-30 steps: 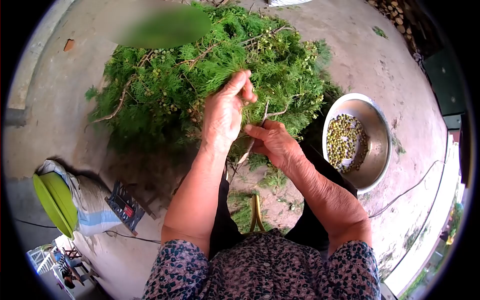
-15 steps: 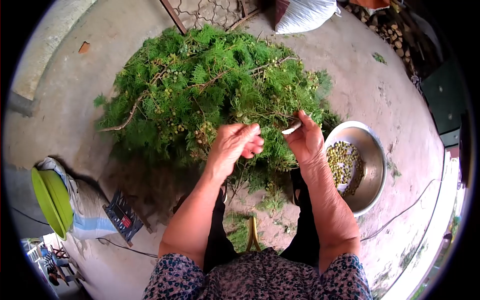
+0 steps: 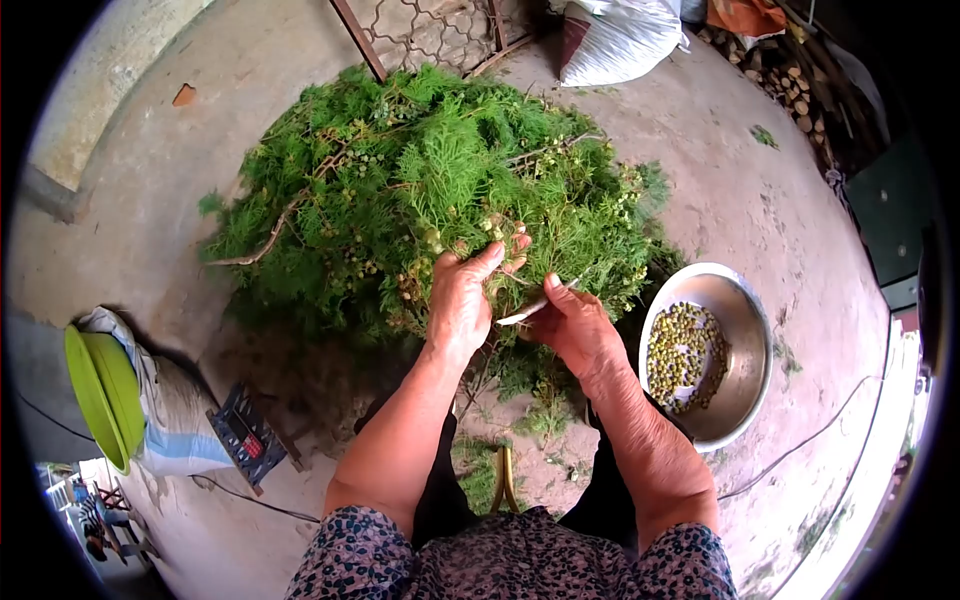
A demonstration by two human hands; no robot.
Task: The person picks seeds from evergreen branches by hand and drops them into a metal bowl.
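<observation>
A large heap of green conifer branches (image 3: 340, 220), dotted with small pale-green cones, lies in front of me. My left hand (image 3: 464, 300) is closed at its near edge, thumb and fingers around a leafy sprig with cones (image 3: 490, 228). Just right of it, my right hand (image 3: 578, 328) grips a thin branch whose pale, bare cut end (image 3: 522, 315) points toward my left wrist. Some fingertips are hidden among the foliage. Near my right forearm stands a round metal basin (image 3: 745, 350) with many small green cones (image 3: 682, 350) in it.
At left, a bright green plastic basin (image 3: 100, 400) leans by a pale sack (image 3: 185, 430) and a dark patterned stool (image 3: 243, 435). Behind the heap are a white sack (image 3: 620, 40) and a metal grille (image 3: 430, 35). Stacked firewood (image 3: 790, 90) stands far right. A cable (image 3: 800, 465) crosses the floor.
My right hand has moved left and down with the branch, close to my left hand. My left hand has gone from empty-looking curled fingers to holding a leafy sprig.
</observation>
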